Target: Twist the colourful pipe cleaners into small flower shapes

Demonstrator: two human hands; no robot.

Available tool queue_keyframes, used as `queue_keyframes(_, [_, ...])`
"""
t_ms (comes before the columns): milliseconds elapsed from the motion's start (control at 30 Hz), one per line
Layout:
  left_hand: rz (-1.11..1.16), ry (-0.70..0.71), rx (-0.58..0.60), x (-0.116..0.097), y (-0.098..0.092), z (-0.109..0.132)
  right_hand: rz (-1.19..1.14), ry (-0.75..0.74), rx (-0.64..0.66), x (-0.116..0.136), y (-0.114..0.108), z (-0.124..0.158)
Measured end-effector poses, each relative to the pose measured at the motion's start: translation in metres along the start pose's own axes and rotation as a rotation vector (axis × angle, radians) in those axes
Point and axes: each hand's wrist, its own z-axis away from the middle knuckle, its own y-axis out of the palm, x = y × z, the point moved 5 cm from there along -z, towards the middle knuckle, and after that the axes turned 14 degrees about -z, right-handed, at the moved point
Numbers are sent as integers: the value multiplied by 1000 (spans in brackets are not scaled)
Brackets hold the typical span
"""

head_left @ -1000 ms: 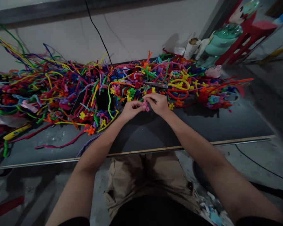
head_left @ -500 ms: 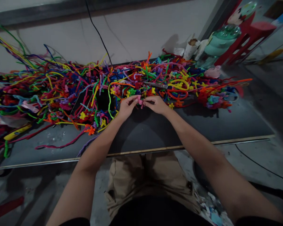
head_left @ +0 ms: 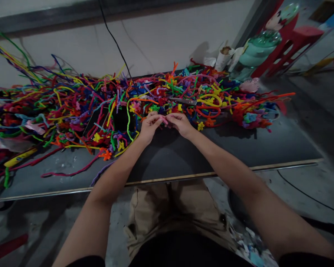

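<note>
My left hand (head_left: 149, 127) and my right hand (head_left: 179, 123) meet over the dark tabletop (head_left: 239, 146), fingertips pinched together on a small pink pipe-cleaner piece (head_left: 164, 120). Most of the piece is hidden between the fingers. Just beyond the hands lies a big tangle of coloured pipe cleaners (head_left: 72, 105), with small twisted flower shapes such as a yellow one (head_left: 200, 126) close to my right hand.
Scissors (head_left: 187, 101) lie in the tangle behind my hands. A dark phone (head_left: 96, 118) is half buried at left. Paper rolls (head_left: 224, 57) and a green figure (head_left: 256, 52) stand at back right beside a red stool (head_left: 297, 39). A black cable (head_left: 114, 37) runs down the wall.
Both hands moved slightly away from me toward the pile and drew closer together; the pink piece shows less, now mostly covered by the fingers.
</note>
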Motion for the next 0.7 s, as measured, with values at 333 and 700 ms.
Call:
queue_keyframes(333, [211,-307,6,16,8,4,398,-369,-126,29,6,15])
queue_keyframes(700, [-159,5,5,-11,-9,-6,30,-36,-82,5,-8,-4])
